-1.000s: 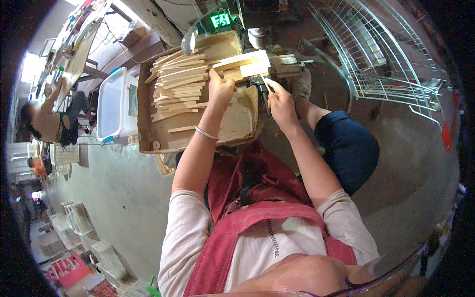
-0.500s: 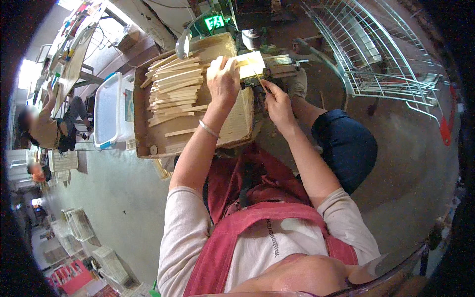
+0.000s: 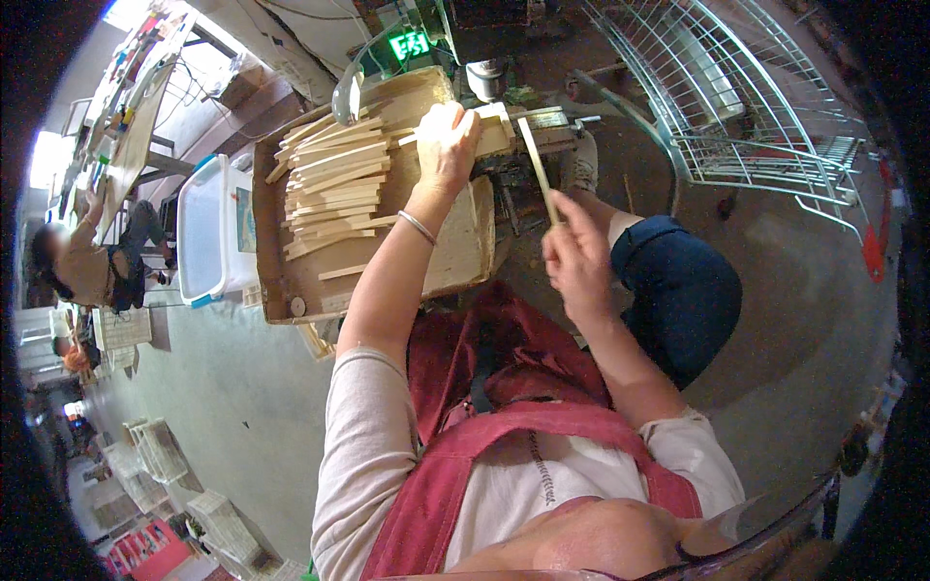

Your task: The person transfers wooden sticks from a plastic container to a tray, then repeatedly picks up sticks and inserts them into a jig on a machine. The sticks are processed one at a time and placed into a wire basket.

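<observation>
My left hand (image 3: 449,145) is closed at the far right edge of a cardboard box, its fingertips on a pale wooden piece (image 3: 497,124). That piece rests at a vise-like metal fixture (image 3: 544,119); my fingers hide its left end. In my closed right hand (image 3: 579,257) is a long thin flat stick (image 3: 535,163), pale and slightly blurred, tilted up and away from me. Its tip stands just right of the wooden piece, apart from it. I cannot tell if the stick is wood or a file.
Many wooden strips (image 3: 334,179) lie stacked in the cardboard box (image 3: 281,305). A lamp head (image 3: 347,95) hangs over it. Left stands a clear plastic bin (image 3: 205,232); right, a wire cart (image 3: 746,107). Behind the fixture is a white pot (image 3: 485,79). Another person (image 3: 82,257) sits far left.
My right hand has drawn back toward me and right, lifting the stick off the wooden piece. The wooden piece now looks tilted and less bright. My left hand stays near the fixture.
</observation>
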The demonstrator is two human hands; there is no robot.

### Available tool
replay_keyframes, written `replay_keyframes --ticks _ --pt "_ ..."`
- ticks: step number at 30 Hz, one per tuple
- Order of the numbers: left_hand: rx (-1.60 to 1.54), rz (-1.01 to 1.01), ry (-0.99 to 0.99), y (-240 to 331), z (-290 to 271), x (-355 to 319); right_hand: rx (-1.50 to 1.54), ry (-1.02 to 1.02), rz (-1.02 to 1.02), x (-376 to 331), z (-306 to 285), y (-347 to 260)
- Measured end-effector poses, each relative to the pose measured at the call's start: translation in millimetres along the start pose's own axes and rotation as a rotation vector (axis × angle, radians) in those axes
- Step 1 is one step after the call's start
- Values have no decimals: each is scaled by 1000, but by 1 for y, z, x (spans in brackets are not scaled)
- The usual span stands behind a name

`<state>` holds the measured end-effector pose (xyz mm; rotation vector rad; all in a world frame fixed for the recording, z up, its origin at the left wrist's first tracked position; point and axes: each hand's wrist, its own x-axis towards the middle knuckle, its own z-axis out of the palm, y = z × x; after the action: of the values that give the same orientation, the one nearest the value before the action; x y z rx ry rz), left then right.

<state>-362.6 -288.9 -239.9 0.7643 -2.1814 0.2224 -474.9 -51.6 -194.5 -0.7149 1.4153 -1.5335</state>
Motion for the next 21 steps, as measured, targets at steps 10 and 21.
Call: replay_keyframes --ticks 10,21 --pt "-44 31 98 0 15 -6 -68 52 -134 20 -55 -153" --pt "-80 41 125 5 19 -1 -152 45 -751 265 -20 -257"
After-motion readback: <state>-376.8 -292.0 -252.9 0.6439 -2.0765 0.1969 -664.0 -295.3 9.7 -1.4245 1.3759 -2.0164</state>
